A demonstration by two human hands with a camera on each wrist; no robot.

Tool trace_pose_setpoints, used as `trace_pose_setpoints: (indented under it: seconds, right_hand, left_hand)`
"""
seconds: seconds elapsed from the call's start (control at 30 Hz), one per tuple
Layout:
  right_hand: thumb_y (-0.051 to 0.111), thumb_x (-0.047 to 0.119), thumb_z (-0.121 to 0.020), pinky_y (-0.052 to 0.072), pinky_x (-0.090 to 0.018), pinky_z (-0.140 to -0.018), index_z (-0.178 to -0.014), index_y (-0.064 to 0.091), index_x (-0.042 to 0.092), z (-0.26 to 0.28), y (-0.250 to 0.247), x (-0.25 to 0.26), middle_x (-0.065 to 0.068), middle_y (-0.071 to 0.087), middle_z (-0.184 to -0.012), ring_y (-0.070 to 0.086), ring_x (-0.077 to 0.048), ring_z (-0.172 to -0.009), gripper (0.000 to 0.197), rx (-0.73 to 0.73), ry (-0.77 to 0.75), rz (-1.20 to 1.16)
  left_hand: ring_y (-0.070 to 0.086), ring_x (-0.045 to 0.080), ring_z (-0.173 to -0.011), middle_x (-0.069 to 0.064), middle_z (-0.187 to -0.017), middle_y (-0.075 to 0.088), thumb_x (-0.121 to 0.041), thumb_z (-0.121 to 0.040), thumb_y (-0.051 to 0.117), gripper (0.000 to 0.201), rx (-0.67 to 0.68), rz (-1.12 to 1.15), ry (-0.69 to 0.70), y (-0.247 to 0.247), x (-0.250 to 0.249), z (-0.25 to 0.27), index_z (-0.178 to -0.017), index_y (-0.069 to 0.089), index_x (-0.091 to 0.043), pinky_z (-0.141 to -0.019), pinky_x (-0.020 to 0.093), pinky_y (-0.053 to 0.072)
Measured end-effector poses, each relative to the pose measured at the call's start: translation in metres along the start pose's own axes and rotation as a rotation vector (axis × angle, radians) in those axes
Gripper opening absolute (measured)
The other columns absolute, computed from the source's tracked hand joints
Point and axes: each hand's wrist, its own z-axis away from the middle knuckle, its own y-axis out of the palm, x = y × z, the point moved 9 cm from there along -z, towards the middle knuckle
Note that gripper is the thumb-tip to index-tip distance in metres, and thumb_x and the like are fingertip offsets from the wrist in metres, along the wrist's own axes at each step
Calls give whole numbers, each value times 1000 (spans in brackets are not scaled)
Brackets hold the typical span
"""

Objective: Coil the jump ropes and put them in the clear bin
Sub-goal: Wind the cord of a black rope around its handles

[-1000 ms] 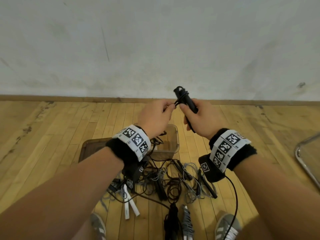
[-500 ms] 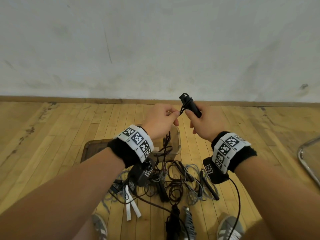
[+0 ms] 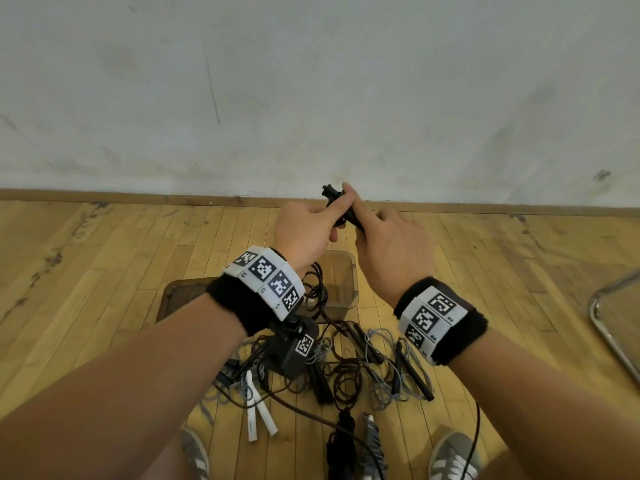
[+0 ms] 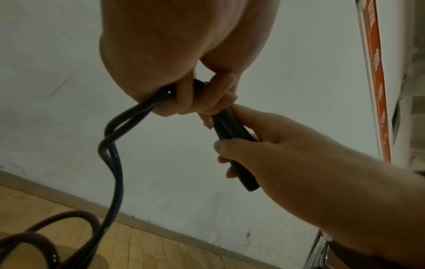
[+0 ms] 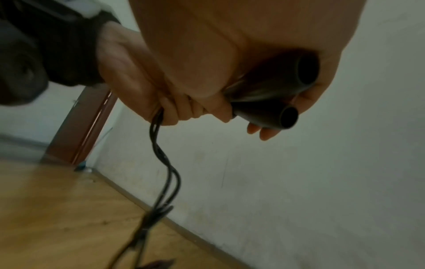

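Left of the left hand (image 3: 304, 230), bare wooden floor (image 3: 104, 258) runs wide to the frame edge and back to the baseboard (image 3: 104, 196) under the pale wall (image 3: 311, 81). The left hand is closed, its fingers curled around the black cord (image 4: 115, 163) where it meets the handles; two strands drop from under the palm, twist once and trail down toward the floor. Touching it on the right, the right hand (image 3: 391, 247) grips the two black handles (image 4: 234, 145) side by side (their open ends show in the right wrist view), with the index finger lying straight along them toward the left hand. Both hands are raised in front of the wall, above everything on the floor.

Directly beneath the hands sits the clear bin (image 3: 341, 289), with a dark tray (image 3: 180, 292) against its left side under the left wrist. Nearer the person than the bin, below both wrists, lies a tangle of jump ropes (image 3: 346, 372) in black, grey and white, reaching to the grey shoes (image 3: 453, 455) at the bottom edge. Well to the right of the right hand, past another stretch of bare boards, a metal frame (image 3: 609, 327) cuts into the picture's edge.
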Motion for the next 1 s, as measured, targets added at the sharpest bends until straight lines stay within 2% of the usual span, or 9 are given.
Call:
trace_pose_setpoints:
  seconds: [0.13, 0.23, 0.3, 0.4, 0.5, 0.63, 0.8, 0.9, 1.0]
  right_hand:
    - [49, 27, -100, 36, -30, -62, -163, 5, 33, 3, 12, 7, -4, 55, -103, 52, -18, -79, 77, 135, -20, -332]
    - [61, 25, -99, 52, -24, -70, -159, 29, 26, -4, 16, -9, 6, 59, -108, 62, -8, -80, 68, 253, 125, -804]
    - [64, 24, -99, 60, -30, -78, -150, 46, 26, -5, 19, -20, 5, 63, -110, 69, -10, -82, 55, 343, 304, -1134]
    - [62, 26, -100, 60, -32, -68, -137, 54, 34, 4, 24, -15, -6, 69, -99, 68, -18, -71, 39, 513, 427, -1488]
    - [60, 23, -101, 55, -28, -59, -132, 58, 29, 3, 21, -9, -6, 69, -83, 64, -18, -62, 32, 511, 314, -1502]
    - [57, 18, -103, 59, -28, -64, -128, 60, 17, -2, 19, -14, -5, 68, -81, 67, -16, -65, 25, 411, 255, -1385]
    - [54, 15, -105, 55, -27, -57, -132, 55, 21, -7, 13, -20, -3, 66, -82, 63, -15, -63, 28, 254, 193, -1177]
    - [55, 18, -104, 55, -30, -58, -135, 55, 21, -13, 8, -33, -2, 66, -83, 63, -11, -62, 32, 162, 195, -1040]
    - [55, 22, -103, 56, -33, -60, -134, 55, 26, -13, 6, -38, -1, 68, -84, 65, -11, -63, 32, 134, 159, -911]
  left_hand:
    - [45, 6, -43, -1, -57, 59, -48, -95, 67, 54, 13, 1, 11, -4, 1, -6, -80, 75, 4, -58, 28, 36]
    - [42, 11, -46, 3, -60, 57, -45, -98, 64, 53, 35, 55, 44, -8, -1, -10, -93, 76, 6, -56, 27, 34]
    - [43, 10, -47, 0, -61, 59, -42, -100, 63, 46, 67, 66, 60, -6, -4, -10, -92, 78, 1, -54, 24, 35]
    - [51, 8, -51, -6, -62, 63, -41, -101, 60, 36, 104, 56, 88, -2, -7, -8, -87, 78, -14, -55, 19, 39]
    - [64, 8, -62, -8, -62, 63, -41, -102, 59, 42, 93, 48, 94, -4, -7, -7, -94, 76, -4, -62, 18, 46]
    - [61, 8, -72, -9, -65, 64, -48, -100, 60, 42, 113, 39, 103, -6, -6, -8, -99, 78, -10, -91, 36, 51]
    - [56, 11, -55, -2, -69, 64, -42, -102, 59, 33, 156, 75, 12, -2, 1, -6, -107, 76, -14, -59, 23, 50]
    - [55, 9, -55, -1, -70, 64, -31, -105, 57, 32, 200, 73, -9, -1, 5, -6, -102, 75, -5, -57, 23, 50]
    - [60, 8, -62, -2, -76, 66, -25, -105, 58, 24, 241, 9, -3, 3, 5, -4, -99, 74, -7, -62, 24, 57]
